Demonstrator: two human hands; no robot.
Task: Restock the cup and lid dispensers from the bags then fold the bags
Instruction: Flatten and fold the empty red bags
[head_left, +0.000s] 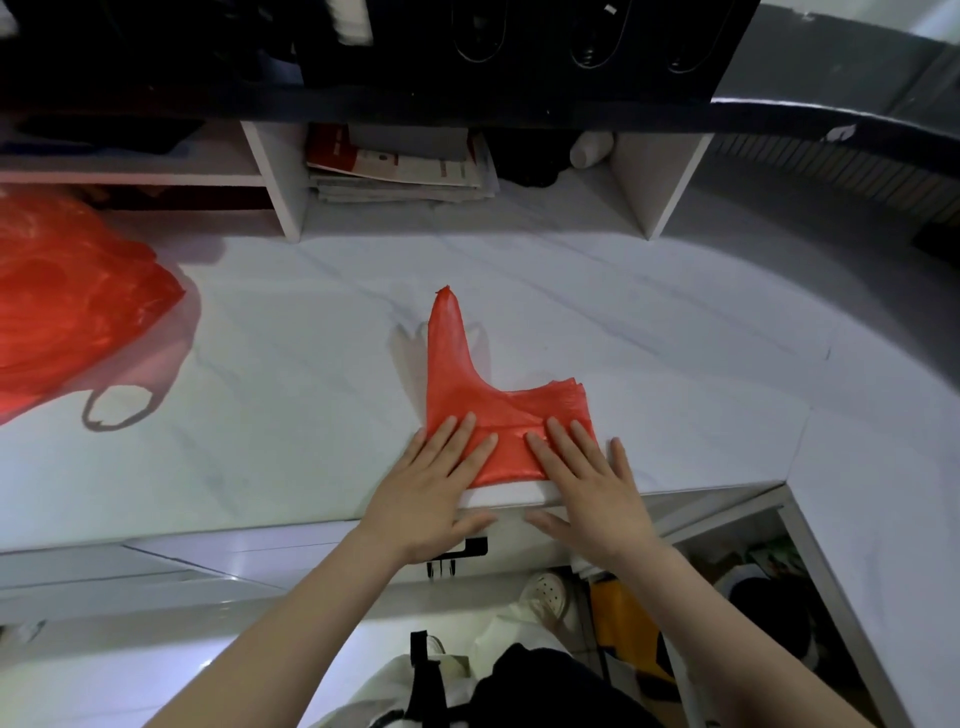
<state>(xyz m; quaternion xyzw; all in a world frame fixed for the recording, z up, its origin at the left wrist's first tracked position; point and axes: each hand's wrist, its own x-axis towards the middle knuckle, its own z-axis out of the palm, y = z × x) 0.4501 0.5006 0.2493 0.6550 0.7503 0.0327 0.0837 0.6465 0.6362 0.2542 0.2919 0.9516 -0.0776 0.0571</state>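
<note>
1. Folded red bag (506, 421) flat on white table (291, 364), right at near edge, at 6 o'clock from frame centre.
2. Lower part of bag a squarish folded pad; one narrow handle strip running from pad's left side toward 12 o'clock, tapering to a tip.
3. Left hand (434, 483) palm down, fingers straight and a little spread, fingertips pressing pad's 7 o'clock corner; thumb hanging off table edge, in front of it.
4. Right hand (589, 480) palm down, fingers straight and spread, three fingers pressing pad's 5 o'clock corner; little finger on bare table just past pad's 3 o'clock edge; thumb below table edge.
5. Hands side by side, not touching, strip of bag bare between the two index fingers; nothing curled round or pinched by either.
6. Most of bag ahead of fingertips, toward 12 o'clock of both hands; palms behind it, over table edge.
7. Second red bag (72, 312), crumpled and bulky, on table at 9 o'clock, well apart from both hands.
8. Open shelf cubby at 12 o'clock: stack of papers (400, 166) inside, white bottle (589, 148) at 3 o'clock of stack.
9. Under table at 6 o'clock: white perforated shoe (548, 597); other items there too dark or blurred to tell.
</note>
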